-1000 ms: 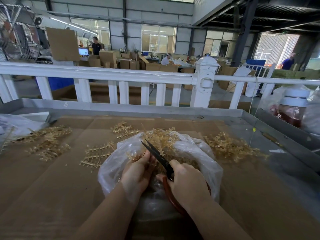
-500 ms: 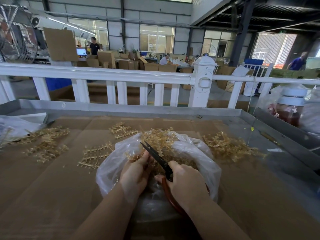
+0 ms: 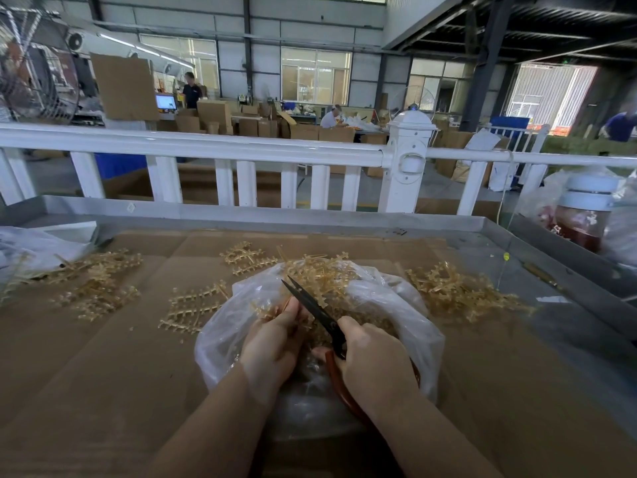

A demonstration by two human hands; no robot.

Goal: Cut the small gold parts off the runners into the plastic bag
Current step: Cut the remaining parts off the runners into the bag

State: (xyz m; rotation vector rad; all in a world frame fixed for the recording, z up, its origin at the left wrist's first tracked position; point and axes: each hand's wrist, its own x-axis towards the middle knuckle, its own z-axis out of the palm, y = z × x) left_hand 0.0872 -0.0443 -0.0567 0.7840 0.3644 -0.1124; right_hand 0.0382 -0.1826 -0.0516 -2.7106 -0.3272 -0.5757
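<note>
The flat cardboard-covered worktop is plain brown. The branching plastic runners are pale translucent gold (almost amber in the heaps). The crinkled clear plastic bag shows milky white. The long pointed scissors have black blades and reddish-brown handles. The slatted railing is white.

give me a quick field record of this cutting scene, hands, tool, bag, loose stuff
left hand: pinches a gold runner over the bag
right hand: grips the scissors, blades pointing away
plastic bag: open on the cardboard, gold pieces inside
loose runners: lying left of the bag
far pile: right of the bag
</note>
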